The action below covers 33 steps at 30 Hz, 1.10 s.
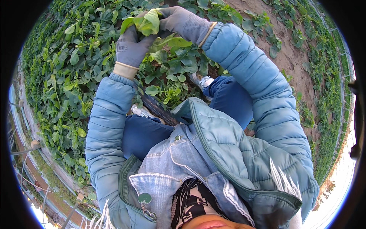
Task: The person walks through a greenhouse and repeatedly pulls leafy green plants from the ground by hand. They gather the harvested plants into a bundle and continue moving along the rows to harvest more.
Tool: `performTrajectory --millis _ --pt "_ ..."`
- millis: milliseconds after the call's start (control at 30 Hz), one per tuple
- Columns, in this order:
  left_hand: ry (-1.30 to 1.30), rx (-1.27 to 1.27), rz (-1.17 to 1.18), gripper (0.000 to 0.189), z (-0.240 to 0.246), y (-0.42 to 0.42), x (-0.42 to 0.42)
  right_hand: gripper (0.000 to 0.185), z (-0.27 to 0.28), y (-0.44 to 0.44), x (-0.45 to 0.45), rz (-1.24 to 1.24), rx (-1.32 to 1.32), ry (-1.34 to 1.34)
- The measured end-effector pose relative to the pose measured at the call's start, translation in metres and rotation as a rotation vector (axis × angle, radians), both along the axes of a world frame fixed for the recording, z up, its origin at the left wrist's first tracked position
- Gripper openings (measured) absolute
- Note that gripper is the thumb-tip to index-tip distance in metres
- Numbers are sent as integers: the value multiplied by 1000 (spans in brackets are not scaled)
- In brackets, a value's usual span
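Observation:
A bunch of yellow-green leaves (pixel 148 22) is between my two gloved hands, at the top of the view. My left hand (pixel 130 45), in a grey knit work glove with a cream cuff, curls around its left and lower side with the thumb toward the middle. From the right, my right hand (pixel 178 23) in a matching glove pinches the leaf edge with bent fingers. Its fingertips are partly hidden. Just below the hands, long pale green leaves (pixel 178 42) stick out over low leafy plants (pixel 183 61).
Dense leafy crop (pixel 63 94) covers the ground on the left. Bare soil (pixel 288 63) with scattered plants runs along the right. A dark drip hose (pixel 155 104) lies between my shoes (pixel 143 111). Posts and rails (pixel 35 144) line the far left edge.

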<state>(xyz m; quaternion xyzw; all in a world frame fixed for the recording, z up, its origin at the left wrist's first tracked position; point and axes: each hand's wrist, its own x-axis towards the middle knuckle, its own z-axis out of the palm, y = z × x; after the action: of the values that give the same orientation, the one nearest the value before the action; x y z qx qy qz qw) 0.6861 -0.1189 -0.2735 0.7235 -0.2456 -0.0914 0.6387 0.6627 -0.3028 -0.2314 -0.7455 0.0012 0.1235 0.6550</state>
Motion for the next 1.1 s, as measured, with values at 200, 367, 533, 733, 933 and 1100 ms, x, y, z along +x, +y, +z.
performTrajectory --millis 200,367,533,733,933,1100 --pt "-295 96 3 62 -5 -7 12 39 -8 1 -2 106 -159 -190" --pt "-527 447 224 39 -11 21 14 36 8 0 -6 208 -355 -139" --pt "-195 652 361 38 1 65 15 25 21 -1 -10 113 -247 -114" --pt "73 656 595 50 -18 271 -19 27 -6 15 -15 299 -131 68" --pt "177 50 1557 36 103 683 -324 32 -18 15 -23 387 -134 115" --pt "100 -334 1930 26 95 760 -528 32 -31 32 -10 242 -185 242"
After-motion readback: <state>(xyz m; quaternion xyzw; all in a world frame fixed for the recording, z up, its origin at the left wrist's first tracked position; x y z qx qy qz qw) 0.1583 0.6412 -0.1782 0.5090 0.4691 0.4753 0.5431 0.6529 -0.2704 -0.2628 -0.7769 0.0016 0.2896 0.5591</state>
